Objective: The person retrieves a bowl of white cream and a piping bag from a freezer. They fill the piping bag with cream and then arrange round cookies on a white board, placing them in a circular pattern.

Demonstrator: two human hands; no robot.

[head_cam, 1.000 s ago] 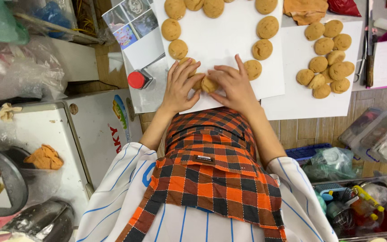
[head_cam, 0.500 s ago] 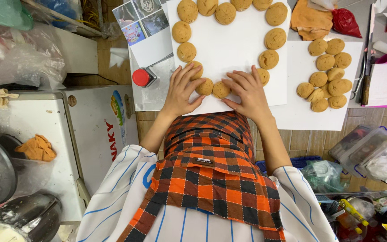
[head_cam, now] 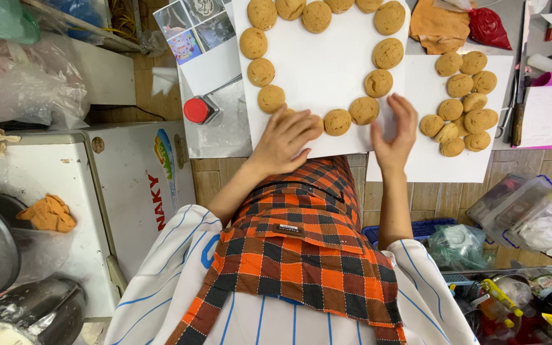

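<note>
Round brown cookies (head_cam: 338, 121) lie in a ring along the edges of a white sheet (head_cam: 327, 57). My left hand (head_cam: 285, 137) rests flat on the sheet's near edge, fingers spread, and its fingertips touch a partly hidden cookie (head_cam: 317, 126). Spread and holding nothing, my right hand (head_cam: 394, 131) hovers at the sheet's right edge beside another cookie (head_cam: 364, 110). A loose pile of cookies (head_cam: 461, 118) sits on a second white sheet (head_cam: 416, 163) to the right.
A red-capped bottle (head_cam: 196, 110) stands left of the sheet, with photo prints (head_cam: 190, 29) beyond it. An orange cloth (head_cam: 439, 25) and a red bag (head_cam: 488, 25) lie at the far right. Clear plastic boxes (head_cam: 525, 204) sit lower right, a white appliance (head_cam: 129, 185) at left.
Both hands were together on one cookie at the near edge. Now the right hand has lifted off and moved right, and the left hand stays by the near row.
</note>
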